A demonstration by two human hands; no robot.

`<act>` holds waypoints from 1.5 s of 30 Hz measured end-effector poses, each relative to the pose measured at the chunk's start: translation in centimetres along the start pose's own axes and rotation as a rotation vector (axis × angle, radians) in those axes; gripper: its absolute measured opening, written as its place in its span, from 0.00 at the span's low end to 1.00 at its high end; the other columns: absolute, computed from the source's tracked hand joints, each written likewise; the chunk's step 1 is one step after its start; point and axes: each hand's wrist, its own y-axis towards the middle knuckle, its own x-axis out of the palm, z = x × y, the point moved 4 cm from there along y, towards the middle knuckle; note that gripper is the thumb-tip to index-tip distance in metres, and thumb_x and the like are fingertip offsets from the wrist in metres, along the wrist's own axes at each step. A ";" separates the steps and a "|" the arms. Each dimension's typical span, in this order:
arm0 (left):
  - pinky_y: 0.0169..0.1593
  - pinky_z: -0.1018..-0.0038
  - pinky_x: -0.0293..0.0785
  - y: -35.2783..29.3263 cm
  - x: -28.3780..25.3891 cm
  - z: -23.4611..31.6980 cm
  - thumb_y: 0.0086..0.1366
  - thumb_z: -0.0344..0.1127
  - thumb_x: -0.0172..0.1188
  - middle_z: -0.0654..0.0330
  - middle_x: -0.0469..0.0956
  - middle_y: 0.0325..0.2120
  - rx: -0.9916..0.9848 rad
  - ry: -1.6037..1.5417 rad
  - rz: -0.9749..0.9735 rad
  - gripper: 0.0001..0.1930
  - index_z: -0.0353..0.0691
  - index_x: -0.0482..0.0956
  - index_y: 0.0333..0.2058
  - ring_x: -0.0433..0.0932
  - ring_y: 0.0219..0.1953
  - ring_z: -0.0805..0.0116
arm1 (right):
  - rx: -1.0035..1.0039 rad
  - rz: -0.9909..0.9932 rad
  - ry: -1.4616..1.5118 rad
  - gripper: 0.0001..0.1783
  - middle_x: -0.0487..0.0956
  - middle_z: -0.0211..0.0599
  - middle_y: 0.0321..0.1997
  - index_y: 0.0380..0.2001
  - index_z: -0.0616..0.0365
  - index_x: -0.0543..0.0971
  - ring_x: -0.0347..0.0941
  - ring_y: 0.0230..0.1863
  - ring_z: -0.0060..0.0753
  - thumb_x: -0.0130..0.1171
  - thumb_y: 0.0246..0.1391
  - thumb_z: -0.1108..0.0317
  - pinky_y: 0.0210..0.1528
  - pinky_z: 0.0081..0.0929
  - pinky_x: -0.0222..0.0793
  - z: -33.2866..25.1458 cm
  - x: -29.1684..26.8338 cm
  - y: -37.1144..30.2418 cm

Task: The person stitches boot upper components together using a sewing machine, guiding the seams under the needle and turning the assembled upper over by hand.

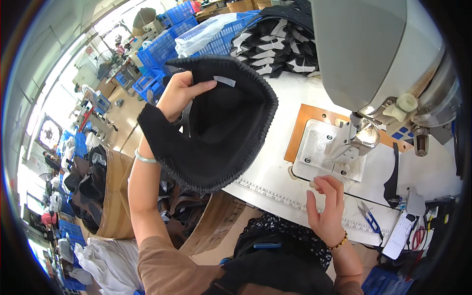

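Note:
My left hand (181,93) grips a black cupped fabric piece (221,132) by its upper edge and holds it up at the left of the sewing table. The thumb lies on the inner side, beside a small pale label (224,81). A puckered, stitched rim runs around the piece, and a strap-like end hangs beside my wrist. Over the table's front part is my right hand (327,206), fingers loosely curled and thumb apart, holding nothing visible. Just beyond it are the metal plate (314,142) and presser foot (346,152) of a sewing machine (364,44).
A stack of black-and-white cut pieces (275,44) lies at the back, beside blue crates (223,39). Blue thread snips (371,219) and a white phone-like slab (398,236) lie at right. Cardboard boxes (118,196) of dark pieces stand at left. A ruler strip (275,196) borders the table.

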 end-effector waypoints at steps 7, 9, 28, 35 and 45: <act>0.41 0.80 0.72 0.9 -1.9 -1.3 0.59 0.29 0.60 0.64 0.80 0.34 -0.045 -0.012 -0.009 0.09 0.35 0.79 0.39 0.78 0.36 0.77 | 0.037 -0.044 0.018 0.21 0.68 0.47 0.45 0.46 0.63 0.69 0.70 0.36 0.37 0.57 0.45 0.82 0.37 0.27 0.70 0.5 0.8 -0.6; 0.41 0.81 0.72 1.1 -1.9 -1.6 0.59 0.29 0.60 0.65 0.80 0.34 -0.042 0.051 -0.006 0.09 0.34 0.79 0.39 0.77 0.36 0.78 | 0.064 -0.043 0.005 0.21 0.69 0.47 0.45 0.45 0.62 0.70 0.71 0.36 0.39 0.58 0.45 0.81 0.36 0.28 0.71 1.1 0.7 -0.7; 0.32 0.68 0.75 -3.7 8.7 2.8 0.54 0.31 0.56 0.54 0.78 0.29 0.659 0.783 0.016 0.14 0.40 0.76 0.42 0.78 0.31 0.59 | 0.794 -0.367 1.123 0.24 0.72 0.41 0.48 0.56 0.63 0.59 0.76 0.39 0.32 0.45 0.63 0.58 0.29 0.33 0.79 2.4 4.6 -1.2; 0.33 0.74 0.74 -6.2 14.0 0.5 0.49 0.29 0.57 0.61 0.74 0.30 0.857 0.933 -0.080 0.20 0.40 0.75 0.45 0.75 0.31 0.67 | 0.964 -0.306 0.980 0.16 0.77 0.42 0.37 0.46 0.70 0.66 0.76 0.32 0.30 0.52 0.57 0.74 0.25 0.22 0.76 5.1 6.6 -4.4; 0.43 0.72 0.71 -5.6 14.5 -1.9 0.53 0.30 0.58 0.60 0.72 0.33 0.656 0.829 -0.183 0.20 0.41 0.73 0.47 0.73 0.38 0.63 | 0.928 -0.464 0.803 0.11 0.79 0.47 0.32 0.42 0.72 0.70 0.77 0.26 0.31 0.50 0.54 0.79 0.27 0.23 0.74 5.4 6.8 -7.0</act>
